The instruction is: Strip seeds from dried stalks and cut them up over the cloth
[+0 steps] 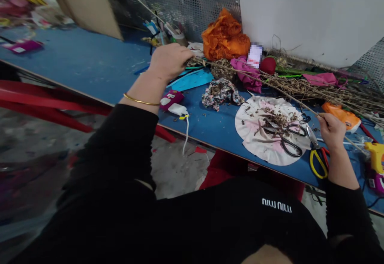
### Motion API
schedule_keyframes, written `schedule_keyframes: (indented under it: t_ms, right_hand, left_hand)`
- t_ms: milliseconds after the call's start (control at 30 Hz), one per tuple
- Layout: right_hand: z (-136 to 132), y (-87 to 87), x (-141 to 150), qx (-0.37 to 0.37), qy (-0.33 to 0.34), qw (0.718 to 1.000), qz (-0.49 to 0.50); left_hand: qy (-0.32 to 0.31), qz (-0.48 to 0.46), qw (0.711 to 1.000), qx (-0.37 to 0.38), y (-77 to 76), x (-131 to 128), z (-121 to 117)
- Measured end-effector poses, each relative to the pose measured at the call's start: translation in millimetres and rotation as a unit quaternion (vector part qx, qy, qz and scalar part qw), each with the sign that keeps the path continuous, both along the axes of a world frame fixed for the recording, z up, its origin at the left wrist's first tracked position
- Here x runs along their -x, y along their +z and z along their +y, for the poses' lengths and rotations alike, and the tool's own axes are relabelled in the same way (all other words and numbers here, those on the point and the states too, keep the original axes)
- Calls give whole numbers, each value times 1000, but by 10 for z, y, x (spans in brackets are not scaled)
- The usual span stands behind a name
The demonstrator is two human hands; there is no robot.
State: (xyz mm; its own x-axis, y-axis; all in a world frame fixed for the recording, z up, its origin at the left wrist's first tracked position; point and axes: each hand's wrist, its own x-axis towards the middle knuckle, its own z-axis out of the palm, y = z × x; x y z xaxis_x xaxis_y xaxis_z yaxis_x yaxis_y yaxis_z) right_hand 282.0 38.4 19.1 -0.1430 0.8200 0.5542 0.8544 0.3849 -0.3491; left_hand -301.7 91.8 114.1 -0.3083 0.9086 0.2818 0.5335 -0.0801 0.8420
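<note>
A long dried plant stem (288, 95) stretches between my two hands above the table. My left hand (171, 61) is closed round its upper, leafy end, the fingers partly hidden behind the knuckles. Lower down the same stem, my right hand (332, 131) grips it in a fist, and the stem's end shows past the hand. Below it lies a round white cloth (261, 144) with crumbled dry leaves (277, 119) and black-handled scissors (291, 144) on top. Yellow-and-red-handled scissors (318, 164) rest by the table edge beside my right wrist.
More dried stems (324, 90) lie along the back, near orange crumpled paper (225, 36) and magenta fabric (247, 74). A patterned cloth (220, 94) holds dry bits. A yellow glue gun (376, 156) sits at right. A purple-and-white plug (174, 103) lies near the front edge.
</note>
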Motion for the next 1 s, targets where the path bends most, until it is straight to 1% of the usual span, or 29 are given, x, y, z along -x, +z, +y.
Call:
schedule_keyframes:
  t_ms: [33,100,133,200,333,400,467,533,633,700,767,867,1000]
  right_hand:
    - [-1,8,3,-1,-1,1000,-1]
    - [-9,32,31,-8,-3,1000,-3]
    - [-19,49,57,-14,-5,1000,-4]
    - [-58,95,129,-35,-16,999,-11]
    - [-216,225,294,-71,-65,994,-42]
    - [-323,295,359,-80,-88,991,-60]
    - [-439,359,408,-91,-101,988,-73]
    - [-560,412,451,-106,-114,985,-80]
    - [-742,469,518,-126,-138,979,-88]
    - [-858,492,565,-135,-153,975,-90]
    - [-962,505,607,-142,-163,973,-87]
    - [-1090,504,648,-142,-174,971,-80]
    - [-1222,462,677,-141,-190,968,-80]
  left_hand:
    - [-7,31,999,7,3,4,3]
    - [-24,123,992,23,12,2,4]
    - [-19,146,989,22,19,-2,3]
    - [0,163,986,16,37,-13,3]
    - [50,143,988,-7,100,-66,-2]
    - [72,148,986,-8,158,-126,-21]
    - [91,181,979,4,237,-214,-57]
    - [120,238,964,16,333,-319,-101]
    - [161,350,922,41,481,-470,-156]
    - [172,400,898,63,567,-551,-175]
    - [174,411,891,81,633,-621,-184]
    - [181,399,895,88,700,-725,-186]
    - [179,385,901,90,731,-818,-134]
